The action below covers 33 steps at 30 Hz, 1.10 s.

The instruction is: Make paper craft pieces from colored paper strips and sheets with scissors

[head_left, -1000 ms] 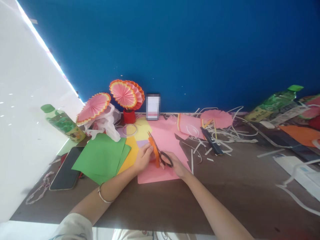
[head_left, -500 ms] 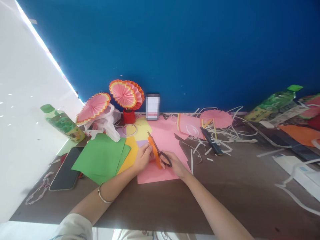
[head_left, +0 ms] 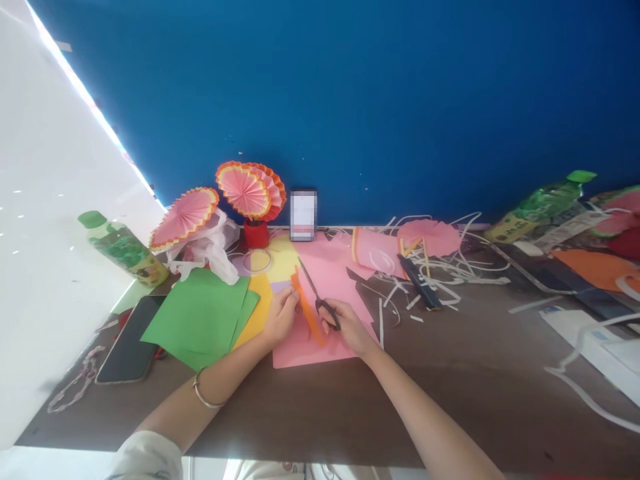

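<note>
My left hand [head_left: 281, 313] is closed on an orange paper strip [head_left: 309, 312], which slants down to the right from the fingers. In my right hand [head_left: 347, 325] are black-handled scissors [head_left: 320, 298], their blades pointing up and to the left, just right of the strip. Both hands are over pink paper sheets [head_left: 300, 353]. Green sheets [head_left: 200, 313] and a yellow-orange sheet [head_left: 256, 310] lie left of my left hand. The lower end of the strip looks blurred.
Folded paper fans [head_left: 245, 192] stand by a red pot [head_left: 256, 235] at the back. A dark phone [head_left: 131, 343] and a bottle [head_left: 123, 248] are at the left. White paper strips [head_left: 465, 270], a black object [head_left: 420, 283] and another bottle [head_left: 543, 203] lie to the right.
The scissors have moved apart from the orange strip, and their blades look closer together. The strip's lower end has swung slightly right. The whole view has shifted a little.
</note>
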Each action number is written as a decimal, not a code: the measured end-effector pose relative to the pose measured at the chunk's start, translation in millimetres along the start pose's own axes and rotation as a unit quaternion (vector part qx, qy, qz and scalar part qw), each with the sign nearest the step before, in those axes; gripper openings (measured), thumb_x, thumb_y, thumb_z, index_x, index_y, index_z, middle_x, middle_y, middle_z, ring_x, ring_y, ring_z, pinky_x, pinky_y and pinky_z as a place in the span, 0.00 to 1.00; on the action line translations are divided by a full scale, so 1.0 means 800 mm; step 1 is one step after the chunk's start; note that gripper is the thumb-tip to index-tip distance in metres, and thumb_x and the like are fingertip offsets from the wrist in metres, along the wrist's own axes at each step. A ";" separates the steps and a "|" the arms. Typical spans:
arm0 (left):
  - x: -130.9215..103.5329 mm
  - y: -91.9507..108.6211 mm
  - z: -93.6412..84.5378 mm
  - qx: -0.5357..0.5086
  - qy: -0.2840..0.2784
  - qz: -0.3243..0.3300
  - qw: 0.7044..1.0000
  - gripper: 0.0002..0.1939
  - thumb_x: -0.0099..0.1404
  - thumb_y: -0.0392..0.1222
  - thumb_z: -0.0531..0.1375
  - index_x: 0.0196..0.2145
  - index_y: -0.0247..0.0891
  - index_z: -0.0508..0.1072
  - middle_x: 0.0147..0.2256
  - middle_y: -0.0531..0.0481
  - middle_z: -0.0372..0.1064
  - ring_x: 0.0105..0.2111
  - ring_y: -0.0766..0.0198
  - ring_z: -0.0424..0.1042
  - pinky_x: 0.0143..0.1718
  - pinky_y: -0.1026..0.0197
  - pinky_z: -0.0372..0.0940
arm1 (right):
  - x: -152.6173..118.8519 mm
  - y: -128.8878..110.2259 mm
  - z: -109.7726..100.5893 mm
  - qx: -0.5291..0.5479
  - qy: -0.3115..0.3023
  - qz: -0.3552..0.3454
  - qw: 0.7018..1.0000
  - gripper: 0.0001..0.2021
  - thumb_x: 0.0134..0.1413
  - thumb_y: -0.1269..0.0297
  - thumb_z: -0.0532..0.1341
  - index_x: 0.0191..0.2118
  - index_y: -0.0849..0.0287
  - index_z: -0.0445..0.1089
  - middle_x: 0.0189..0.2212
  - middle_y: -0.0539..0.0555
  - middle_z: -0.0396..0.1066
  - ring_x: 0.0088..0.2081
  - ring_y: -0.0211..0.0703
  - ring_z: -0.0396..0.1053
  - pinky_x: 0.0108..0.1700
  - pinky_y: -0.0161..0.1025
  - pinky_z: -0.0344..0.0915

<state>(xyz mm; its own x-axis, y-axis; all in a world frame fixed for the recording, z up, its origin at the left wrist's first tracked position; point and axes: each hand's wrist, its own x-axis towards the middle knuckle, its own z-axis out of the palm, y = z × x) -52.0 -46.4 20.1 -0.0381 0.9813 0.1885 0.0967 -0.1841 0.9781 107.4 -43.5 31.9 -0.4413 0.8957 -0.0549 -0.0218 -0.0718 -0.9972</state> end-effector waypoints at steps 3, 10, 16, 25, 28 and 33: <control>0.009 0.001 -0.007 -0.019 0.089 0.003 0.996 0.16 0.61 0.44 0.48 0.18 0.39 0.55 0.17 0.56 0.53 0.20 0.69 0.56 0.25 0.64 0.54 | 0.002 -0.002 -0.007 -0.028 0.088 -0.050 0.994 0.13 0.51 0.56 0.56 0.22 0.58 0.57 0.17 0.45 0.56 0.22 0.35 0.56 0.28 0.35 0.53; 0.052 0.013 -0.056 -0.056 0.222 0.031 0.973 0.15 0.60 0.47 0.52 0.20 0.38 0.60 0.17 0.56 0.56 0.17 0.72 0.56 0.21 0.67 0.54 | 0.009 0.005 -0.030 -0.186 0.247 -0.082 0.948 0.14 0.47 0.52 0.58 0.26 0.59 0.62 0.21 0.50 0.63 0.24 0.38 0.60 0.29 0.37 0.57; 0.073 0.004 -0.114 0.034 0.212 -0.090 0.973 0.15 0.54 0.49 0.56 0.22 0.33 0.68 0.19 0.51 0.65 0.16 0.71 0.60 0.19 0.67 0.56 | 0.013 0.013 -0.041 -0.324 0.293 -0.038 0.899 0.14 0.42 0.54 0.60 0.31 0.60 0.67 0.24 0.54 0.71 0.25 0.42 0.67 0.32 0.38 0.60; 0.078 0.007 -0.134 0.469 -0.031 -0.074 0.880 0.17 0.60 0.46 0.49 0.21 0.35 0.70 0.23 0.48 0.71 0.23 0.63 0.69 0.29 0.63 0.59 | 0.017 0.017 -0.048 -0.347 0.291 -0.024 0.891 0.09 0.40 0.59 0.60 0.29 0.58 0.66 0.23 0.51 0.72 0.25 0.41 0.68 0.30 0.35 0.60; 0.077 0.007 -0.126 0.549 -0.041 -0.095 0.829 0.16 0.61 0.46 0.49 0.26 0.34 0.71 0.26 0.44 0.72 0.29 0.59 0.71 0.30 0.62 0.60 | 0.018 0.018 -0.049 -0.347 0.292 -0.019 0.891 0.09 0.40 0.59 0.60 0.27 0.58 0.66 0.21 0.51 0.71 0.24 0.41 0.68 0.30 0.36 0.60; 0.060 0.017 -0.081 0.634 0.010 -0.099 0.767 0.20 0.63 0.51 0.46 0.40 0.34 0.67 0.32 0.41 0.71 0.33 0.55 0.71 0.31 0.59 0.61 | 0.021 0.025 -0.050 -0.319 0.294 -0.018 0.901 0.10 0.41 0.58 0.60 0.30 0.59 0.66 0.25 0.52 0.71 0.25 0.41 0.68 0.29 0.36 0.61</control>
<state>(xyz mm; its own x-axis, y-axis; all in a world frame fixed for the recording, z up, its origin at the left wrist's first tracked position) -116.5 -5.8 48.0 -0.1907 0.9798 0.0602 0.9761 0.1827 0.1179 135.5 -12.5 9.3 0.1044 0.9837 0.1464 0.5755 0.0603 -0.8156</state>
